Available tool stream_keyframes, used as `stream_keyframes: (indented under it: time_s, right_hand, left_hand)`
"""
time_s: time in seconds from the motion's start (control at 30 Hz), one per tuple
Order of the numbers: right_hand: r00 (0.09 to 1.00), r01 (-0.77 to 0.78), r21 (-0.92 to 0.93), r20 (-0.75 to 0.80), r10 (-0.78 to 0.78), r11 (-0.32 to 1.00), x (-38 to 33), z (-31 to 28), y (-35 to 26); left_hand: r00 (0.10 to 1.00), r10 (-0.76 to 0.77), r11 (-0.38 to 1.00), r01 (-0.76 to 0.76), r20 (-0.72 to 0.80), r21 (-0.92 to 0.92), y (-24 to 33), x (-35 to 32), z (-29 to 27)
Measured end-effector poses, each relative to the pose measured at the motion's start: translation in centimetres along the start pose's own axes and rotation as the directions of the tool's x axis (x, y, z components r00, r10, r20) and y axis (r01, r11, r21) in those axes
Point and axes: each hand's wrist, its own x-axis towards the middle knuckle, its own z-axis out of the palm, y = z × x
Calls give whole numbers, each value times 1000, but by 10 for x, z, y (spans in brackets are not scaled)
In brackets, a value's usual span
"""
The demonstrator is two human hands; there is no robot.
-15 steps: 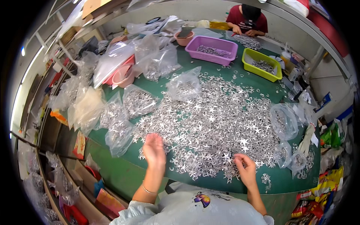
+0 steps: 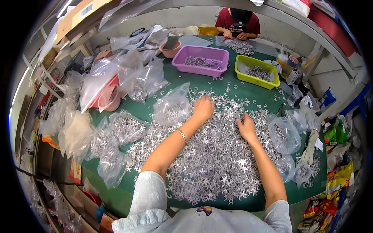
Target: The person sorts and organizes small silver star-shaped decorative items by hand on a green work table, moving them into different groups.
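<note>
A broad pile of small silvery metal pieces [image 2: 210, 155], many star-shaped and others like open rings, spreads over the green table [image 2: 157, 101]. At the pile's far side, my left hand [image 2: 203, 108] rests palm down with its fingers bent into the pieces. The fingertips are hidden, so whether they grip anything does not show. Farther right, my right hand [image 2: 246, 127] lies on the pile with thumb and fingers apart, holding nothing visible. Close by my left hand is a clear plastic bag [image 2: 172, 105] with pieces in it.
A purple basket [image 2: 200, 70] and a lime-green basket [image 2: 257, 82] hold pieces beyond the pile. Filled clear bags [image 2: 126, 127] line the left; more bags [image 2: 285, 134] and a pale glove [image 2: 311, 146] lie right. Across the table a person [image 2: 237, 24] handles a smaller heap [image 2: 240, 46].
Both my hands have reached forward over the pile from its near edge. My left hand has turned from palm raised to palm down on the far pieces. The view has shifted too.
</note>
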Motion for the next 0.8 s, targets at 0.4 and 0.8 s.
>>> stream_keyframes:
  time_s: [0.4,0.8]
  right_hand:
    - [959,254,-108,-97,-265,961,-6,32,3]
    - [995,32,250,-97,-8,968,-8,39,-5]
  left_hand:
    - [956,-184,944,108,227,310,-18,12,2]
    - [921,-145,947,23,363,321,-8,13,-15]
